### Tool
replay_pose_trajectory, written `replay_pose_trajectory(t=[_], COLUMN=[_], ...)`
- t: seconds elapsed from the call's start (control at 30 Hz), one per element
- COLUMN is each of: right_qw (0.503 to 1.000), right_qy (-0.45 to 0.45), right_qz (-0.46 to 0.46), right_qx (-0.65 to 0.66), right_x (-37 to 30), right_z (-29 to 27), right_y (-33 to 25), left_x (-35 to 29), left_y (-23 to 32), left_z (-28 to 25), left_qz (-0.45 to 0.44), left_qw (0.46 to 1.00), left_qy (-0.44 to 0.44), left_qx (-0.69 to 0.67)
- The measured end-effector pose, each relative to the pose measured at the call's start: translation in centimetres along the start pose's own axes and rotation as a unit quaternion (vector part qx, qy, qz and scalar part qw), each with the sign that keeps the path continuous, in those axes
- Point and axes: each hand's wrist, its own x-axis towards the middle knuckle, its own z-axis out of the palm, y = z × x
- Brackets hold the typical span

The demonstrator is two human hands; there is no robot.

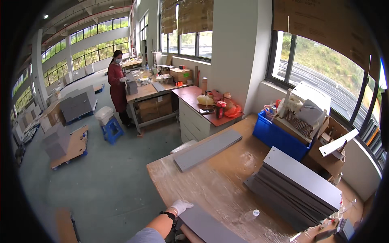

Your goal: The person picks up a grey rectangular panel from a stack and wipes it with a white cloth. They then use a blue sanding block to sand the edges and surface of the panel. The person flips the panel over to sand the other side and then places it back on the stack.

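Observation:
My left hand [182, 206], in a white glove with a black band at the wrist, grips the near left end of a flat grey panel [210, 226]. That panel lies along the table's front edge and runs out of the picture at the bottom. My right hand is out of sight. A small clear bottle with a white cap [249, 215] stands just beyond the panel. To the right is a tall stack of grey panels [302, 176] with small holes near their ends. Another grey panel [208, 150] lies alone at the table's far left edge.
Behind the stack sit a blue crate [279, 137] and a cardboard box [331, 156] by the window. A red-topped cabinet [190, 99] adjoins the wooden table [170, 172]. Farther off, a masked person [116, 85] works at another bench, near a blue stool [111, 130].

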Motion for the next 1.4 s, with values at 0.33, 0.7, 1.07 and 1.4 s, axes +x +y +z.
replay_pose_trajectory(t=[0.33, 0.7, 1.07, 1.4], right_qw=[0.987, 0.982, 0.994, 0.963], right_qy=[-0.151, -0.182, 0.026, 0.207], right_qz=[0.033, 0.005, 0.041, 0.155], right_qx=[-0.054, -0.057, -0.096, -0.083], right_x=[0.9, -4.8, -5.9, -0.4], right_z=[9.9, 14.1, 12.8, 1.7], right_y=[0.9, 2.8, -0.4, 9.1], left_x=[-1.1, -3.0, -2.2, -2.6], left_y=[-0.3, 2.6, 2.3, 2.9], left_z=[1.6, -1.6, 0.1, 0.7], left_qz=[0.006, -0.035, 0.022, 0.077], left_qw=[1.0, 0.991, 0.989, 0.984], left_qy=[-0.011, -0.127, -0.097, -0.092], left_qx=[0.022, 0.012, -0.11, -0.132])
